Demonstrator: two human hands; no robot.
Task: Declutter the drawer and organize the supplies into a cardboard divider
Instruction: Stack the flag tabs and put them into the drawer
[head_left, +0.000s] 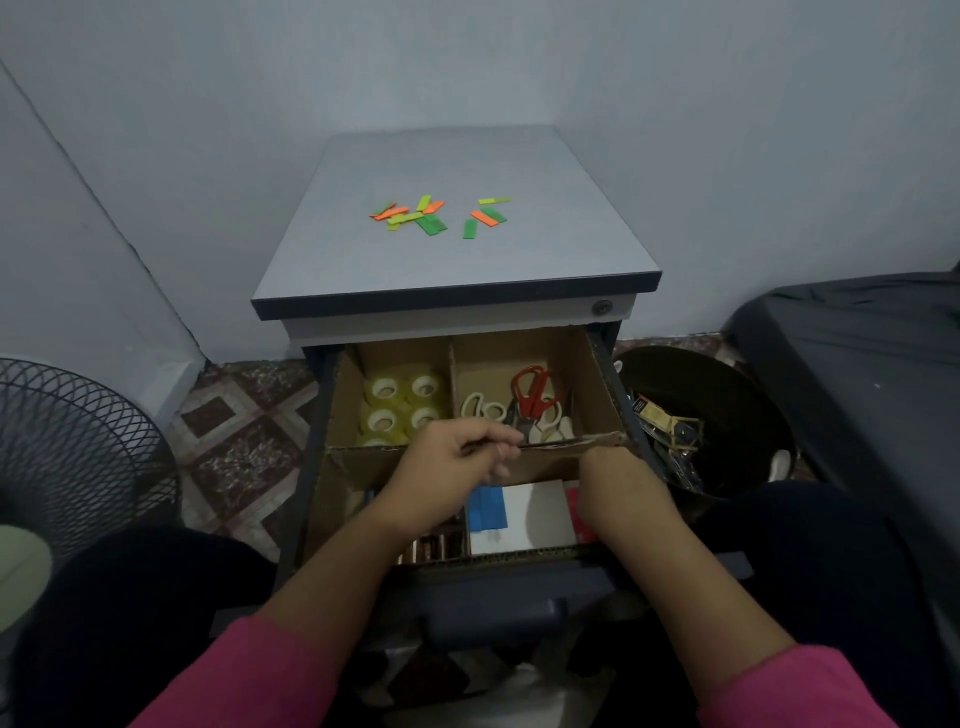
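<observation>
The left hand (457, 457) has its fingers (501, 457) curled, and they seem to pinch something thin and dark at the cross wall of the brown cardboard divider (587, 364) — it is too blurry to tell what. The right hand (618, 478) rests at the same wall, just to the right. Its fingers are hidden behind the hand, so I cannot tell if they grasp anything.

The divider sits inside the open dark blue drawer (631, 410) of a small cabinet. The back left part holds clear rolls of sticky tape (402, 405), packed close together. The back right part holds red-handled scissors (532, 389) lying on cream-handled scissors (485, 408). In the front part, under the hands, are a blue paper piece (488, 506), a white pad (535, 512) and something red at the right (mostly hidden).

On the grey surface (452, 260) on top of the cabinet lie little orange, green and yellow sticky tabs (426, 215), scattered in two bunches.

Both arms wear pink sleeves (810, 686). A round black bin (727, 410) with scraps in it stands on the floor, just right of the drawer — and a black wire fan (78, 441) stands on the left.
</observation>
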